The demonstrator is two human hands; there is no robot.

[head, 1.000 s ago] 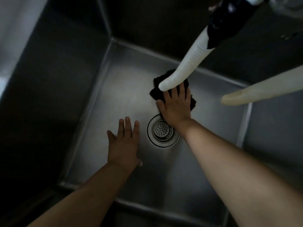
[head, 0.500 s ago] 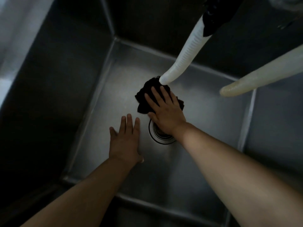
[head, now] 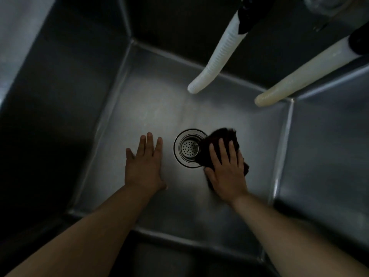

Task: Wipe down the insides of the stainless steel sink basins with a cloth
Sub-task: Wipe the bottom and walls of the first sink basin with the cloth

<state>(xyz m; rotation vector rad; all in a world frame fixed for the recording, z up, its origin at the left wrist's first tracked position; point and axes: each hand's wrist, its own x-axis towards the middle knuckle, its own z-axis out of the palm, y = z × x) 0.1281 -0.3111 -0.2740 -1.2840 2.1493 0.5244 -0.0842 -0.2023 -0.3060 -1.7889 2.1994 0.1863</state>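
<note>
Deep stainless steel sink basin [head: 151, 108] seen from above, walls dark, floor dimly lit at centre. Two pale ribbed hoses [head: 217, 54] hanging in from the far right, open ends above the floor, apart from both hands. Both bare forearms reaching in from the near edge. Left hand [head: 142, 164] laid flat on the basin floor just left of the drain, fingers straight and close together, thumb out to the left, holding nothing. Right hand [head: 225, 168] pressed palm-down on the cloth, fingers spread and nearly straight over it. Dark cloth [head: 221, 135] bunched on the floor just right of the drain, left edge overlapping the drain rim, far part showing beyond the fingertips. Round drain strainer [head: 188, 147] at floor centre, between the two hands, perforated cup visible.
</note>
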